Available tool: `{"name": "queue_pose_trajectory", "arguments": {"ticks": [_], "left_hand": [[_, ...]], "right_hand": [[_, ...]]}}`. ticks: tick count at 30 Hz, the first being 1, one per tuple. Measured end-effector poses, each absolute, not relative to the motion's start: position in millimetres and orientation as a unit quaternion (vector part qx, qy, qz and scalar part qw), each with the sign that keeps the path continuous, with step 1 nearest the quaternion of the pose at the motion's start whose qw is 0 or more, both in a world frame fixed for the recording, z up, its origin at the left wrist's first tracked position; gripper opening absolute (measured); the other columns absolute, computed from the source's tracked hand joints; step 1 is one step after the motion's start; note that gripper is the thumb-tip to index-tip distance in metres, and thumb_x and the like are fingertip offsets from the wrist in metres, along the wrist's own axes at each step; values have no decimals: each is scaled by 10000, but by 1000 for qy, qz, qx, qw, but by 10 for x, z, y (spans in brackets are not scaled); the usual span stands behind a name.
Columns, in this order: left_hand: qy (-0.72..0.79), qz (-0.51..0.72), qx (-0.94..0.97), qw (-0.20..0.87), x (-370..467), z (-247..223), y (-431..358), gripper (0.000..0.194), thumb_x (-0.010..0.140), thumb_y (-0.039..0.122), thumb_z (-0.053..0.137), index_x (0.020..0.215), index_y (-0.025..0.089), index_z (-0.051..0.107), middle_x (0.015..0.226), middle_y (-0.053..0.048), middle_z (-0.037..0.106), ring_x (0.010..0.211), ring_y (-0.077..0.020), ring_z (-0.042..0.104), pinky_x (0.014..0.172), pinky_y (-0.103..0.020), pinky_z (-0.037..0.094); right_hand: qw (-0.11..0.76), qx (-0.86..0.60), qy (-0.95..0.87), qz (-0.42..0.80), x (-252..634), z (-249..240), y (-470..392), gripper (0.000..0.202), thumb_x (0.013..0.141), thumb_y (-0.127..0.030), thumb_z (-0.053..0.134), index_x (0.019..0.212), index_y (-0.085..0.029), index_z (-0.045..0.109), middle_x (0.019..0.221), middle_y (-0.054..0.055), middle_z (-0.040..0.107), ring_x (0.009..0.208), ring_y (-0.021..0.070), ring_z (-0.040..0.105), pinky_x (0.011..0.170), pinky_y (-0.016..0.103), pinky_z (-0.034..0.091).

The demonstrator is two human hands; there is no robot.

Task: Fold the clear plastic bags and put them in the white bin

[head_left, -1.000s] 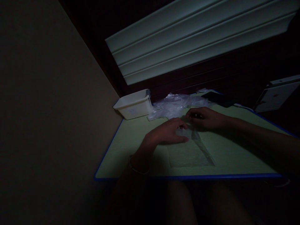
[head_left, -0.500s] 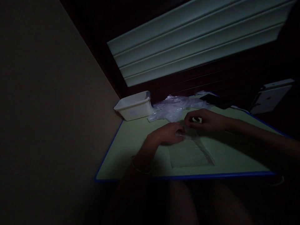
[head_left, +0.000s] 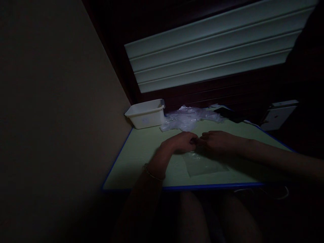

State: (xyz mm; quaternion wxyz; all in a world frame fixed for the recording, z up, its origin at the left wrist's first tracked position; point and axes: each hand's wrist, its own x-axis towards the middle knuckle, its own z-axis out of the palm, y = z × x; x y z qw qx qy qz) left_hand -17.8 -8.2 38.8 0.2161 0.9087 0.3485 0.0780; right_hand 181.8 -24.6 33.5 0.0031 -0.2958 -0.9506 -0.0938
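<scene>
A clear plastic bag [head_left: 205,166] lies flat on the pale green table [head_left: 141,152], near its front edge. My left hand [head_left: 182,141] is closed at the bag's far edge, thumb and fingers pinched on the plastic. Right beside it, my right hand [head_left: 217,142] reaches over the bag's top with its fingers bent toward the left fingertips. Its fingertips are dark and partly hidden, so what they pinch cannot be made out. Beyond both hands spreads a heap of crumpled clear plastic bags [head_left: 187,116].
A white plastic bin [head_left: 146,116] stands at the table's back left corner by the wall. A dark flat item [head_left: 229,114] lies at the back right. Past the right edge is a white box-like object [head_left: 278,116]. The light is dim.
My right hand has come down and turned flatter over the bag, its finger ring no longer visible. My left hand stays at the bag's far edge. The view has shifted slightly.
</scene>
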Motion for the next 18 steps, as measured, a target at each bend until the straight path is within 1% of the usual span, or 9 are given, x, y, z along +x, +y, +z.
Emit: {"name": "queue_pose_trajectory", "arguments": {"ticks": [2, 5, 7, 9, 12, 14, 18], "left_hand": [[347, 79, 909, 217, -178, 393, -80, 192, 771, 157, 531, 923, 154, 648, 902, -57, 686, 782, -169, 598, 742, -287, 445], [333, 73, 915, 216, -169, 381, -65, 173, 783, 213, 558, 924, 147, 635, 895, -57, 680, 771, -167, 593, 711, -279, 441], [323, 64, 919, 218, -157, 356, -43, 215, 764, 248, 607, 954, 149, 627, 934, -54, 674, 799, -164, 592, 714, -268, 439], [325, 57, 919, 216, -145, 329, -18, 292, 736, 268, 651, 1004, 158, 619, 993, -50, 663, 841, -162, 589, 739, -260, 439], [342, 50, 914, 214, -131, 308, 3, 372, 728, 293, 670, 1068, 160, 601, 1056, -57, 644, 898, -166, 582, 778, -262, 441], [347, 43, 911, 218, -126, 313, 2, 389, 728, 293, 672, 1084, 157, 595, 1071, -60, 638, 913, -167, 580, 788, -266, 444], [350, 38, 908, 227, -127, 342, -22, 396, 722, 286, 676, 1087, 158, 592, 1080, -60, 637, 915, -169, 580, 795, -274, 450]], "right_hand": [[7, -315, -946, -73, 1818, 324, -242, 290, 849, -145, 498, 1101, -163, 641, 881, 127, 699, 733, 228, 637, 622, 310, 406], [41, -356, -933, 6, 1883, 344, -257, 236, 870, -207, 481, 1054, -195, 628, 911, 101, 687, 715, 205, 636, 590, 283, 391], [58, -384, -920, 53, 1943, 379, -276, 175, 856, -219, 488, 970, -187, 617, 857, 88, 681, 669, 190, 616, 560, 274, 377], [73, -390, -913, 97, 1999, 416, -294, 137, 840, -219, 505, 928, -189, 605, 807, 74, 678, 647, 184, 603, 559, 275, 379], [94, -388, -906, 141, 2077, 432, -301, 149, 830, -228, 524, 954, -197, 599, 809, 66, 679, 672, 191, 609, 599, 288, 409], [118, -389, -900, 157, 2126, 403, -287, 162, 840, -248, 521, 977, -201, 592, 830, 64, 679, 693, 195, 613, 629, 301, 431], [203, -415, -863, 202, 2188, 311, -240, 183, 860, -318, 516, 977, -195, 584, 871, 72, 675, 735, 202, 619, 664, 313, 468]]}}
